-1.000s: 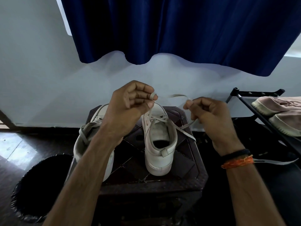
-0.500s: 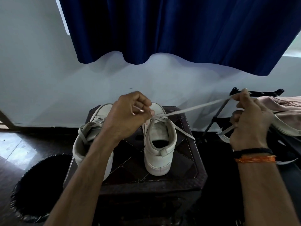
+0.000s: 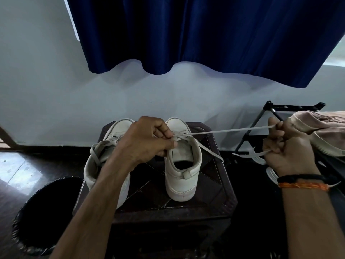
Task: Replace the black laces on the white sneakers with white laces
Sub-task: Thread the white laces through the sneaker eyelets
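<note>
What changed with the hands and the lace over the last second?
The right hand, gripping the white lace, swung out to the right, pulling it taut from the right sneaker. The left hand dropped onto that sneaker, pinching the lace at the crossing. Both sneakers, the stool and the bin stayed put.

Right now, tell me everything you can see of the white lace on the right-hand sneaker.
The white lace is a flat, cloth-like strip, threaded through the top of the right sneaker, which stands upright on the dark stool. The left hand pinches it at the tongue. One length runs taut to the right hand, which grips it; its tail sticks out below that fist. Another length hangs slack over the sneaker's right side.
</note>
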